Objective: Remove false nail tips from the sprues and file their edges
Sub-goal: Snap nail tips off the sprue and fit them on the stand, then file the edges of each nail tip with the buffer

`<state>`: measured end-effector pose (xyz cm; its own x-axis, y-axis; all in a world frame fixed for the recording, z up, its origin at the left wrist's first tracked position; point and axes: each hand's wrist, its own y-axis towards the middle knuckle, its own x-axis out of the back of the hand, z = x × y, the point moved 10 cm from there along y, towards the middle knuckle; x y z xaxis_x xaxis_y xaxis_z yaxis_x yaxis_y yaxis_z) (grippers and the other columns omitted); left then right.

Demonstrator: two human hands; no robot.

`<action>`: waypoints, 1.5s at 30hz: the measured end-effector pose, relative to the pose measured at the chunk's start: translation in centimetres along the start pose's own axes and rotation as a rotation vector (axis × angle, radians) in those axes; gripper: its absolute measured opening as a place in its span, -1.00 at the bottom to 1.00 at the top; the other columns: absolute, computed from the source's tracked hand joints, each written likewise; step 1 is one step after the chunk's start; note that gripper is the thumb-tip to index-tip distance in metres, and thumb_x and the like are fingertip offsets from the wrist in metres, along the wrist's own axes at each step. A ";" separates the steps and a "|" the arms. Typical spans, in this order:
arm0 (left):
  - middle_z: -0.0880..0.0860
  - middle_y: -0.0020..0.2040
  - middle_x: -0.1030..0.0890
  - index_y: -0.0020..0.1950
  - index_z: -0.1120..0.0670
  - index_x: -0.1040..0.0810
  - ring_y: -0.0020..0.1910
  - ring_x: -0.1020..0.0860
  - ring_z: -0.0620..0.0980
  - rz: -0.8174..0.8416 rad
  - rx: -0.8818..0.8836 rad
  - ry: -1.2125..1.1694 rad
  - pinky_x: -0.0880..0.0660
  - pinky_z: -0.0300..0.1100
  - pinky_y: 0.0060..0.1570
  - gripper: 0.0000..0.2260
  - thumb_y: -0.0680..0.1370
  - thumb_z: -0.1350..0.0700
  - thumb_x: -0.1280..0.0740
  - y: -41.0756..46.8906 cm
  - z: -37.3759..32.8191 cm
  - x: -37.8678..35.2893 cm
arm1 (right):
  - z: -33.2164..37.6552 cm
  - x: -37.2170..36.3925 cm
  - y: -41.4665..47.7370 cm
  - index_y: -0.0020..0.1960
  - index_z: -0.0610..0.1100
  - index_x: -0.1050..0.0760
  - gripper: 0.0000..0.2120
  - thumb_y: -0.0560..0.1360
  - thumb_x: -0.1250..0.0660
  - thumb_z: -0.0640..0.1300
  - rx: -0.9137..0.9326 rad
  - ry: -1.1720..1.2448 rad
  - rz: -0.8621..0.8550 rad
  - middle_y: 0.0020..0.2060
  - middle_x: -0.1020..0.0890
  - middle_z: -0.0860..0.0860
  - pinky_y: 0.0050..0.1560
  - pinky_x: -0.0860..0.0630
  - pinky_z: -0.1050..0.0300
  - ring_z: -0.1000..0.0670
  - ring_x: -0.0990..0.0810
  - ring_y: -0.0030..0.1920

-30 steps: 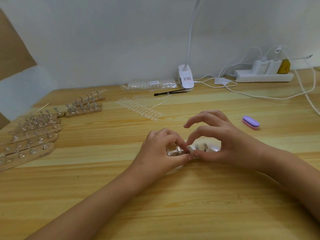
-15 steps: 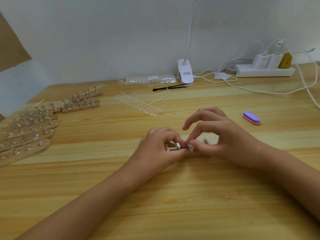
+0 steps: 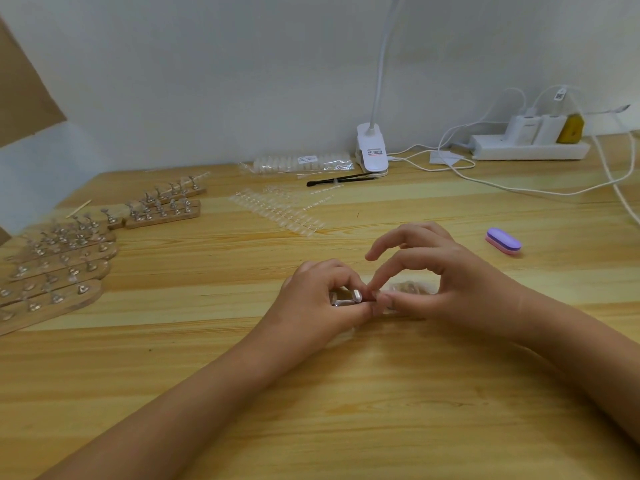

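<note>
Barely anything has shifted: both hands still meet mid-worktop (image 3: 346, 410), well short of its far edge. My left hand (image 3: 318, 299) pinches the silver nail tips (image 3: 355, 295); my right hand (image 3: 450, 285) pinches the clear sprue (image 3: 410, 287), other fingers arched above.

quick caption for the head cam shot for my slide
Left hand and right hand pinch a sprue of nail tips at the wooden table; purple file lies untouched nearby.
</note>
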<state>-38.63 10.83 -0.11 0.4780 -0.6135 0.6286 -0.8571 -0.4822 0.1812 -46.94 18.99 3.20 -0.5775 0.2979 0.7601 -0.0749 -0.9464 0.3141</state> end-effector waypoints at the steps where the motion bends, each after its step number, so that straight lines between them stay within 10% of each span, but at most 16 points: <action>1: -0.20 -0.10 -0.62 -0.25 -0.20 -0.55 0.14 -0.47 -0.09 0.001 0.008 0.003 -0.36 0.12 0.26 -0.85 0.37 -0.19 -0.47 0.0 0.1 0.0 | 0.0 -0.2 0.0 -0.03 0.14 -0.65 -0.79 0.38 -0.39 0.16 0.000 -0.009 0.013 0.14 -0.50 0.29 0.27 -0.16 0.46 0.18 -0.30 0.33; 17: -0.19 -0.13 -0.61 -0.26 -0.25 -0.55 0.07 -0.48 -0.14 0.011 -0.005 0.022 -0.41 0.00 0.18 -0.86 0.39 -0.15 -0.50 -0.2 -0.4 0.1 | -0.5 -0.7 -0.2 0.09 0.19 -0.57 -0.73 0.39 -0.43 0.12 0.010 0.035 0.058 0.14 -0.51 0.20 0.33 -0.26 0.31 0.13 -0.35 0.33; 20: -0.29 -0.05 -0.57 -0.09 -0.29 -0.57 0.08 -0.44 -0.27 0.060 0.004 0.068 -0.41 -0.16 0.11 -0.86 0.41 -0.15 -0.48 -0.6 -0.3 0.0 | -1.5 0.7 -0.3 0.38 0.23 -0.38 -0.45 0.42 -0.42 0.17 -0.091 0.249 0.039 0.20 -0.53 0.24 0.33 -0.33 0.35 0.20 -0.41 0.35; 24: -0.36 0.07 -0.52 0.24 -0.36 -0.42 0.14 -0.47 -0.30 0.142 0.059 0.054 -0.48 -0.24 0.14 -0.52 0.36 -0.24 -0.47 -1.6 0.5 0.6 | -3.6 5.6 -0.6 0.25 0.17 -0.49 -0.60 0.43 -0.33 0.18 -0.197 0.257 -0.170 0.01 -0.66 0.14 0.07 -0.50 0.37 0.21 -0.60 0.09; 29: -0.31 0.15 -0.58 0.36 -0.38 -0.27 0.11 -0.55 -0.28 0.456 0.121 -0.062 -0.50 -0.31 0.11 -0.35 0.33 -0.26 -0.47 -3.4 0.5 0.0 | -7.2 8.9 -2.4 0.05 0.14 -0.57 -0.86 0.52 -0.36 -0.04 -0.364 -0.086 -0.229 -0.24 -0.64 0.10 -0.11 -0.50 0.17 0.14 -0.58 -0.18; 33: -0.02 0.05 -0.71 0.32 -0.20 -0.50 0.04 -0.64 -0.11 0.692 0.093 -0.229 -0.49 -0.32 0.08 -0.63 0.53 -0.03 -0.44 -4.0 -1.1 0.3 | -8.7 9.0 -3.0 0.04 0.08 -0.60 -0.89 0.54 -0.35 -0.05 -0.459 -0.156 -0.121 -0.31 -0.64 0.08 -0.17 -0.49 0.12 0.15 -0.56 -0.26; 37: -0.14 0.02 -0.69 0.14 -0.15 -0.63 0.02 -0.62 -0.20 0.306 0.043 -0.180 -0.54 -0.32 0.06 -0.81 0.53 0.03 -0.42 -0.6 -1.2 2.0 | -10.0 9.8 -3.2 0.10 -0.01 -0.60 -0.84 0.53 -0.37 -0.04 -0.498 -0.360 -0.134 -0.16 -0.54 0.10 -0.20 -0.35 0.21 0.12 -0.49 -0.18; 45: -0.24 0.09 -0.54 0.04 -0.21 -0.62 0.04 -0.38 -0.42 0.652 -0.100 0.153 -0.32 -0.55 -0.03 -0.86 0.50 -0.07 -0.47 0.3 -4.3 -4.2 | -14.9 9.2 -5.6 0.37 0.16 -0.39 -0.50 0.47 -0.37 0.21 -0.782 -0.455 0.034 0.05 -0.30 0.04 0.31 -0.27 0.01 -0.09 -0.26 0.32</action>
<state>-41.72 15.91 0.57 -0.1695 -0.6600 0.7319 -0.9781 0.0216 -0.2071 -63.98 25.21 -0.09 -0.2251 0.1319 0.9654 -0.6909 -0.7203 -0.0627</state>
